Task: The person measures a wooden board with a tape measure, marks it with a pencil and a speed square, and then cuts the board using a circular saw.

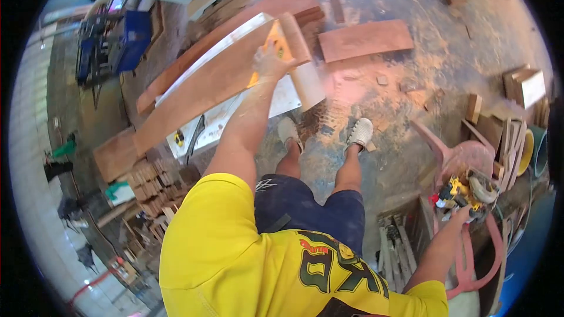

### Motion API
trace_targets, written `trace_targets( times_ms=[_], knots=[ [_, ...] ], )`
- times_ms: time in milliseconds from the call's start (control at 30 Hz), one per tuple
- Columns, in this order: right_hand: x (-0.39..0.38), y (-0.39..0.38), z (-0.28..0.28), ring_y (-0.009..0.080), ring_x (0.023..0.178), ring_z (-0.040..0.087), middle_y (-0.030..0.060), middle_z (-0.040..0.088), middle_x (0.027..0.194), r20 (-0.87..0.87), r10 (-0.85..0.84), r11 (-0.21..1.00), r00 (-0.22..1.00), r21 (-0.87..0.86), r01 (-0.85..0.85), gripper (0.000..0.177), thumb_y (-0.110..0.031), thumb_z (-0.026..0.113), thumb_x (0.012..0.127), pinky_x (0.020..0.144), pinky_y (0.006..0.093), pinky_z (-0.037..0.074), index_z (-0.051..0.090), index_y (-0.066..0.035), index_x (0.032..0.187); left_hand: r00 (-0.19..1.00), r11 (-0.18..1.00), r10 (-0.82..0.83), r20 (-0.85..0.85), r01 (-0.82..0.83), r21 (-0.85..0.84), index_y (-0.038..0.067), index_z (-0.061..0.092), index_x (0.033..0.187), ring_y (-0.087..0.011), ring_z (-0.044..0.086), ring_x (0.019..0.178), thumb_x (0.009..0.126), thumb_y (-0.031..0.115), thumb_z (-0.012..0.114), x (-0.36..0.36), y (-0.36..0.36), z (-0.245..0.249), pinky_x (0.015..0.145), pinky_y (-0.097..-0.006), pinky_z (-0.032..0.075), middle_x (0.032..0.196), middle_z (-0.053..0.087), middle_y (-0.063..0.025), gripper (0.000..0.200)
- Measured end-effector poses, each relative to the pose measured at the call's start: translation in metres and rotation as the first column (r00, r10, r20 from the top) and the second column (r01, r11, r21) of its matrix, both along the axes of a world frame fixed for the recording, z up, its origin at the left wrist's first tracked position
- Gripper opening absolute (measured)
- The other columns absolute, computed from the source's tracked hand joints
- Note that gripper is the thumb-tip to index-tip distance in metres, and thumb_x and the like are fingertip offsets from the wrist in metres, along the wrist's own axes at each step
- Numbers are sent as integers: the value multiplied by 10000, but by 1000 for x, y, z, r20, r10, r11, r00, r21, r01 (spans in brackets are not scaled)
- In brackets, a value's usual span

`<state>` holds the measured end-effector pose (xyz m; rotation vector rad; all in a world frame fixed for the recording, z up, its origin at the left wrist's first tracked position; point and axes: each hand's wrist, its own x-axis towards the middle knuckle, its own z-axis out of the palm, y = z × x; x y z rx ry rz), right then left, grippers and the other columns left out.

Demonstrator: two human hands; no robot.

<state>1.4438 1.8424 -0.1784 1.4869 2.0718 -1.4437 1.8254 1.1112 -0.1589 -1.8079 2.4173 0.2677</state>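
My left hand (pixel 271 63) is closed on a yellow triangular square (pixel 278 41), which lies on a long brown board (pixel 214 72). The board rests slanting over a white-topped work surface (pixel 288 95). At the right, my right hand (pixel 460 216) reaches into a pile of yellow and black tools (pixel 455 191) on a pink plastic chair (pixel 470 155). Its fingers are partly hidden among the tools, and whether it grips one is unclear. A yellow and black tape measure (pixel 179 137) and a black tool (pixel 196 136) lie on the white surface, left of my left forearm.
A loose brown board (pixel 367 41) lies on the dusty floor (pixel 399 105) ahead of my feet. Wood offcuts (pixel 155 185) are stacked at the lower left, and a blue machine (pixel 132 41) stands at the upper left. More wood strips (pixel 512 147) lean beyond the chair.
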Motion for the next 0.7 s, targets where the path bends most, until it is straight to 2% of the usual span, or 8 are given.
trace_targets(
  times_ms=[67,200,233,267,333,400,500,700],
  knots=[
    [24,-55,18,317,855,613,217,626,1025,25,403,592,915,755,-281,616,-408,615,844,823,391,494,463,75,1195,999,1000,23,-44,-24,-13,172,283,1444,-409,404,1217,535,549,766,9,1,-5,1008,-551,329,1285,430,-225,1097],
    [92,-146,-36,312,860,601,216,637,924,24,887,347,461,623,-701,412,-300,587,865,760,411,462,589,85,1014,997,995,51,-64,-46,86,199,220,1474,-406,350,1263,529,521,767,54,14,7,1006,-628,275,1325,377,-234,1138],
    [140,-213,-19,287,811,580,186,617,856,-251,957,278,146,652,-705,347,-233,563,857,746,385,454,582,82,1000,996,995,32,-82,-24,100,201,211,1476,-403,317,1283,538,499,766,73,16,11,999,-662,246,1345,345,-233,1130],
    [172,-254,-32,275,774,554,153,580,859,-164,986,81,-22,597,-798,307,-190,535,853,747,361,456,561,76,1003,995,993,17,-98,-6,114,203,201,1479,-399,285,1302,546,477,765,94,15,11,992,-696,216,1365,313,-232,1124],
    [264,-358,-17,156,951,557,111,542,1165,-87,984,145,157,-134,-980,437,-204,521,938,730,277,505,428,-34,1329,988,996,51,-148,-40,77,205,196,1479,-393,270,1306,556,458,765,134,12,2,1003,-697,194,1366,305,-224,1114],
    [355,-455,-5,176,917,568,107,536,1176,-217,976,-68,-11,-259,-964,418,-228,534,949,730,287,513,440,-39,1309,978,998,67,-199,-62,31,207,191,1479,-387,255,1310,565,439,764,177,0,0,1014,-699,172,1367,296,-217,1104],
    [452,-561,-7,169,928,605,93,631,1018,-383,808,-510,-447,-77,-857,332,-169,554,929,728,279,486,517,-21,1223,959,989,147,-244,-137,59,226,217,1463,-370,259,1304,580,409,774,238,-20,5,1041,-688,139,1344,321,-206,1059],
    [583,-672,-11,337,1144,474,135,491,1259,-126,217,-811,-968,528,-250,383,-50,586,806,899,462,439,556,-77,1187,929,958,288,-233,-280,69,210,233,1461,-353,252,1329,586,379,764,389,-64,0,1051,-668,159,1390,292,-194,1038]
  ],
)
